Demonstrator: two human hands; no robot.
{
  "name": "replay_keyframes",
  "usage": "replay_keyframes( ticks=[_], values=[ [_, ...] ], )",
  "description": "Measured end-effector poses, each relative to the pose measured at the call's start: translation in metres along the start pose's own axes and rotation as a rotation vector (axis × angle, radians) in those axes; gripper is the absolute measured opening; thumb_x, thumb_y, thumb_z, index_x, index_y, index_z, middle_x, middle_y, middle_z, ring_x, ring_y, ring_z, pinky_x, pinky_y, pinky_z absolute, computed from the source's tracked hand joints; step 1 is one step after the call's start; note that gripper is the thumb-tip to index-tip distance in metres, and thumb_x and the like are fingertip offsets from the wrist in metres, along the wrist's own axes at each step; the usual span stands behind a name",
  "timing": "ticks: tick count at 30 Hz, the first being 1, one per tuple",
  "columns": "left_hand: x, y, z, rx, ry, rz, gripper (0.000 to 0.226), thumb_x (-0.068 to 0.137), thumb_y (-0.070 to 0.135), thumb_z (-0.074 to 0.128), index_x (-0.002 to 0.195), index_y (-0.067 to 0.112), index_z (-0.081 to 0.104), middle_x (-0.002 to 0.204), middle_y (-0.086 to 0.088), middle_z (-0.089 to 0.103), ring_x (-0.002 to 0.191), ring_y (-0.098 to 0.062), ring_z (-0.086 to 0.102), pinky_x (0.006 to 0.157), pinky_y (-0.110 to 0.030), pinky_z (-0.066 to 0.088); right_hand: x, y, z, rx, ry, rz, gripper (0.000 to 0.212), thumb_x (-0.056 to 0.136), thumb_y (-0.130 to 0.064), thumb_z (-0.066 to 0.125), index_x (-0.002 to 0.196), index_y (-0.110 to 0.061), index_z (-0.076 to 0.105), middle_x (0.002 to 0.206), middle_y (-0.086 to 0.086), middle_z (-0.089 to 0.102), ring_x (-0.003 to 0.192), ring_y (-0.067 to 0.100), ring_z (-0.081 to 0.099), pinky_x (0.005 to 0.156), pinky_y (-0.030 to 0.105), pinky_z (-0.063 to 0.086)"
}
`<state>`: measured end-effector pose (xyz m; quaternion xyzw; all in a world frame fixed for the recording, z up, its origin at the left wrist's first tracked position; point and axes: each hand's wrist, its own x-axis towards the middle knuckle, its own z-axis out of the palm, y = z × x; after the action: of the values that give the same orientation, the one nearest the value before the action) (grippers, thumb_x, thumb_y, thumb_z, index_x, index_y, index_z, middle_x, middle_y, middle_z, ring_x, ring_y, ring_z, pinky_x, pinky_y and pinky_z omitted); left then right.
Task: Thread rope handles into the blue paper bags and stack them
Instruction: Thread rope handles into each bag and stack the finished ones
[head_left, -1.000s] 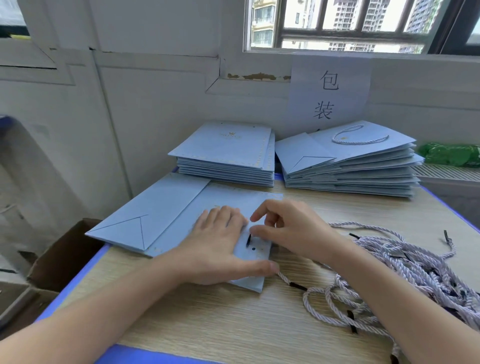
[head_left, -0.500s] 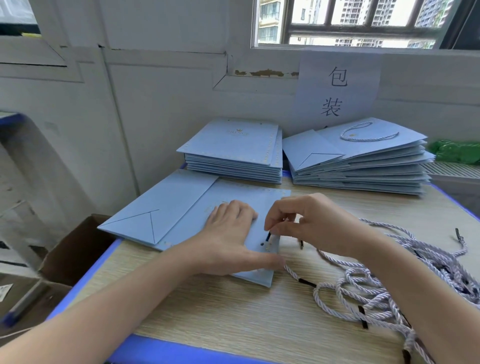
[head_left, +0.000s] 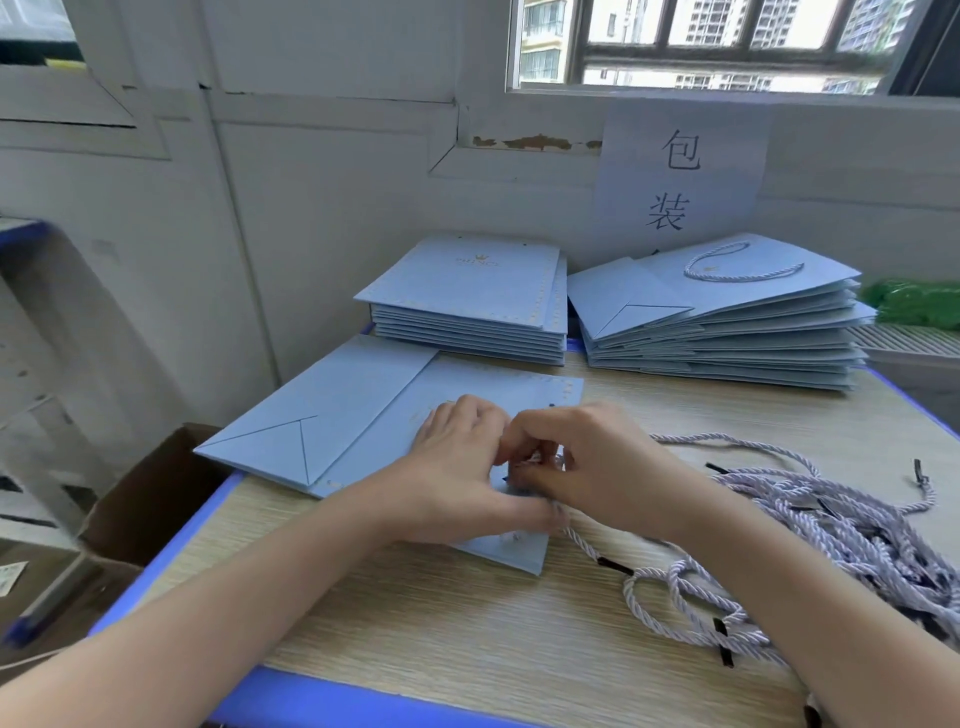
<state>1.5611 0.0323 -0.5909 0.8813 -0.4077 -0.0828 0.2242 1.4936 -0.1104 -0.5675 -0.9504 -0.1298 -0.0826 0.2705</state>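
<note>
Threading a rope handle at the flat bag's near edge

We press the light, creasable blue paper bag (head_left: 374, 415) flat at bench (head_left: 467, 623) centre with our left hand (head_left: 457, 467); our right hand (head_left: 582, 467) pinches the limp rope handle (head_left: 587, 545). Rope pile (head_left: 831, 540) crowds 3 o'clock; finished stack (head_left: 727, 322) at 1 o'clock.

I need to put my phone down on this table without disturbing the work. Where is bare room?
Bare wood lies along the near edge of the table, between the left forearm and the rope pile. The far side is crowded with bag stacks.
</note>
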Motion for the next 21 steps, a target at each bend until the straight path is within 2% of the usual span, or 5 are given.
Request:
replay_keyframes(
  ticks=[8,11,14,17,21],
  values=[
    [0.0,0.003,-0.009,-0.164,-0.008,-0.053,0.075,0.041,0.073,0.046,0.106,0.036,0.045,0.118,0.016,0.039,0.12,-0.003,0.033,0.094,-0.026,0.033,-0.005,0.002,-0.018,-0.095,-0.067,-0.029,0.03,0.084,-0.012,0.051,0.087,-0.029,0.076,0.084,-0.011,0.05,0.069,-0.001,0.046,0.065,0.012,0.032],
    [-0.003,0.004,-0.018,-0.274,0.011,-0.071,0.063,0.041,0.071,0.049,0.092,0.034,0.053,0.112,0.016,0.048,0.111,0.001,0.042,0.086,-0.021,0.035,-0.01,0.006,-0.029,-0.028,0.07,-0.012,0.027,0.089,-0.012,0.054,0.09,-0.031,0.073,0.094,-0.009,0.051,0.071,-0.003,0.049,0.065,0.008,0.035],
    [-0.003,0.001,-0.025,-0.329,0.062,-0.077,0.055,0.044,0.068,0.055,0.077,0.025,0.063,0.098,0.01,0.064,0.1,-0.003,0.055,0.09,-0.032,0.042,-0.01,0.007,-0.036,0.069,0.222,0.091,0.021,0.086,-0.012,0.06,0.075,-0.028,0.069,0.076,-0.012,0.058,0.06,0.004,0.05,0.056,0.01,0.036],
    [-0.003,-0.001,-0.03,-0.371,0.065,-0.087,0.055,0.045,0.064,0.057,0.071,0.017,0.068,0.085,-0.003,0.069,0.085,-0.015,0.061,0.084,-0.036,0.045,-0.01,0.002,-0.036,0.188,0.06,0.252,0.02,0.085,-0.012,0.058,0.072,-0.016,0.072,0.056,-0.004,0.063,0.043,0.006,0.048,0.044,0.016,0.035],
    [-0.004,0.001,-0.032,-0.418,0.038,-0.074,0.04,0.058,0.048,0.061,0.071,0.011,0.07,0.07,-0.004,0.059,0.069,-0.011,0.049,0.071,-0.031,0.037,-0.009,-0.005,-0.015,0.327,-0.143,0.362,0.027,0.09,-0.018,0.052,0.091,0.004,0.067,0.045,-0.002,0.057,0.033,0.007,0.036,0.037,0.015,0.027]
  ],
)
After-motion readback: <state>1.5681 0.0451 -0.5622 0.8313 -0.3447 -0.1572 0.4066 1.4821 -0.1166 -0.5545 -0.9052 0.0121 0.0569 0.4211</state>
